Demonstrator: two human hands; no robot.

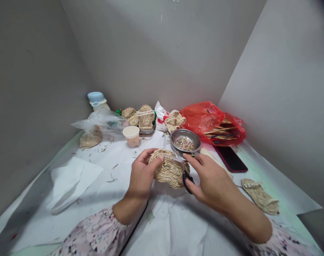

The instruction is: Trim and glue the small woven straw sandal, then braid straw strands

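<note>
My left hand [145, 170] is closed on the left end of a woven straw piece [167, 170], its thumb pressed on the coiled braid. The piece looks like a small slipper or sole and is held above the white sheet. My right hand [210, 177] grips a pair of scissors [188, 180] by the black handle loops. The scissors' blades lie across the upper right of the straw piece; whether they are parted I cannot tell. Just beyond stands a steel bowl [172, 141] with straw clippings [184, 143] in it.
A paper cup [131, 136], a tray [148, 131] bearing woven slippers [146, 117] and a red bag [202, 119] of straw stand at the back. Right are a phone [233, 159] and a woven sole [260, 196]. Left lie folded paper [71, 181] and a plastic bag [103, 121].
</note>
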